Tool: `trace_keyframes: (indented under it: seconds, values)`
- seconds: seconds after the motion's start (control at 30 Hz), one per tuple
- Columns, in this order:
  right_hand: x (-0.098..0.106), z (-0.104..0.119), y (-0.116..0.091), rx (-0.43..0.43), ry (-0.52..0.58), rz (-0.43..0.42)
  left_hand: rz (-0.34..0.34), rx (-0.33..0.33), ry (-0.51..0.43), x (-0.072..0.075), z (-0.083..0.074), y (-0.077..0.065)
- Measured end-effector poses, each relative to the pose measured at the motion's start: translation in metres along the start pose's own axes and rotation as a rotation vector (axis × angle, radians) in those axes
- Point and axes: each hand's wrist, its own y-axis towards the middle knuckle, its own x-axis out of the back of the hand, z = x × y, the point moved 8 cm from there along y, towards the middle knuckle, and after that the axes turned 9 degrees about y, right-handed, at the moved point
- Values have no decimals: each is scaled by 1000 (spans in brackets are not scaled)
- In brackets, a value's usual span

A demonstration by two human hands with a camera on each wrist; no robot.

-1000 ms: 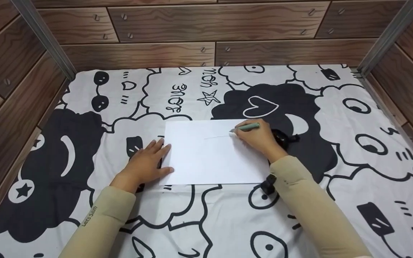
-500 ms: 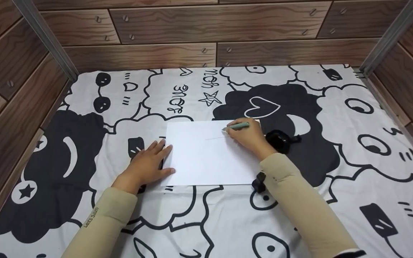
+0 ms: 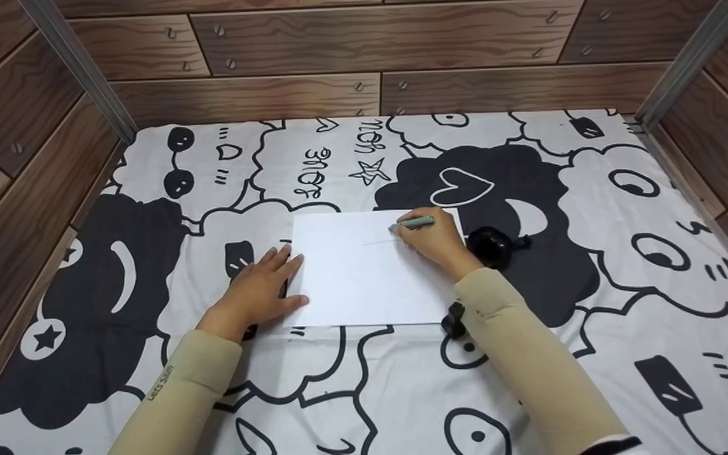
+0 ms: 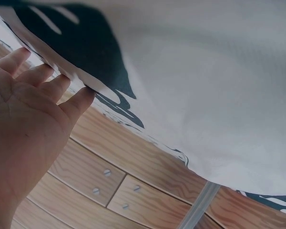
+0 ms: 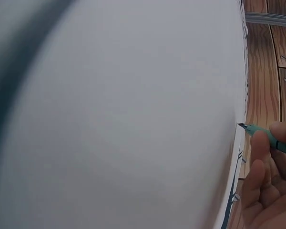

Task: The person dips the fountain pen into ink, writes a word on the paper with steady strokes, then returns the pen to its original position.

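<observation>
A sheet of white paper (image 3: 364, 284) lies on the patterned cloth, with one thin, faint line (image 3: 378, 242) across its upper part. My right hand (image 3: 435, 237) pinches a green fountain pen (image 3: 417, 222) between thumb and fingers. In the right wrist view the pen (image 5: 260, 134) points its dark nib at the paper (image 5: 133, 119); whether it touches is hard to tell. My left hand (image 3: 263, 287) rests at the sheet's left edge, fingers spread, thumb and fingertips on its border. The left wrist view shows that hand (image 4: 31, 109) with its fingers extended and nothing gripped.
A glossy black object (image 3: 490, 248) of unclear kind sits beside my right wrist. A small black piece (image 3: 454, 320) is at the right forearm's inner side. The black-and-white cloth (image 3: 313, 366) covers the surface, bounded by wood-patterned walls (image 3: 275, 95) and grey corner posts (image 3: 76, 63).
My right hand has shifted left along the upper part of the sheet with the pen, then stayed nearly still. The left hand and paper keep their place.
</observation>
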Motion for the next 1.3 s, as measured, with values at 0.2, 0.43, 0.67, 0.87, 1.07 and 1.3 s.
trace_keyframes:
  seconds: [0.2,0.43,0.67,0.87,1.07,1.3]
  values:
    - [0,0,-3,1,9,-4,-5,-5,0,-1,1,0]
    - [0,-1,-7,-18,34,6,-16,-8,1,-1,2,0]
    - [-1,0,-13,-8,46,17,-9,-6,8,-2,2,1]
    - [-4,2,-20,12,72,47,-16,-18,21,0,1,1]
    - [-8,3,-25,11,95,81,-9,-17,16,-1,1,1]
    - [-15,5,-31,6,103,120,0,-11,18,-1,1,1]
